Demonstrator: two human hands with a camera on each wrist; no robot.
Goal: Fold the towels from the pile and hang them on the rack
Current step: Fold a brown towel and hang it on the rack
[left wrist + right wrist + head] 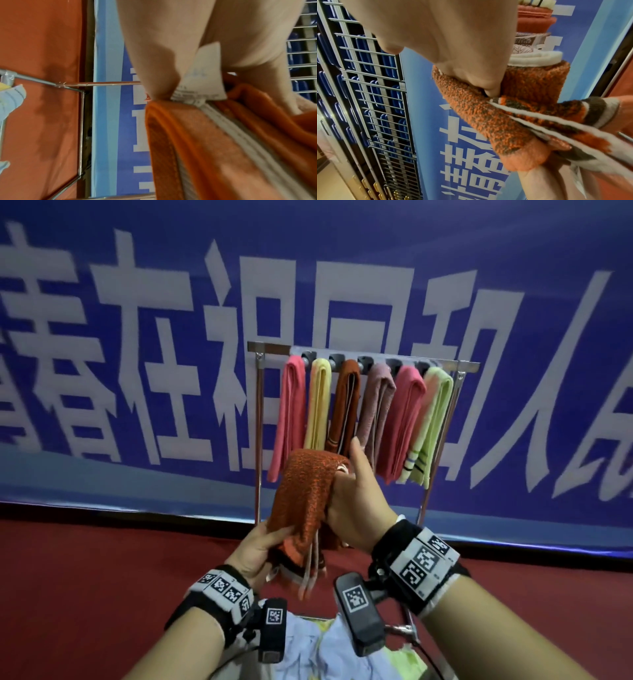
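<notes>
"Blue banner with large white characters (137, 344) covers the wall behind, and the floor (85, 594) is red. Where is the towel at this moment?"

"The fluffy orange-and-grey towel with pale stripes (305, 501) is in the air in front of the metal rack (270, 349), not yet on it. It is folded and lies over the right hand (359, 505), whose thumb pinches the fold. The left hand (255, 553) is closed around the lower end."

"How will it handle, in your opinion?"

"Soft and light, I judge — it bends over the fingers and hangs down limp. Its surface looks rough, so slipping is a small worry; the layers falling open is the bigger one. I would hold it at the fold, all layers together, and only guide the lower end."

"And the rack?"

"It carries six folded towels (346, 405) side by side: pink, yellow, rust, mauve, pink, pale green. Left of the first pink one a short piece of the bar shows — probably the place. Some pale blue and yellow towels (329, 645) lie below the wrists."
</notes>
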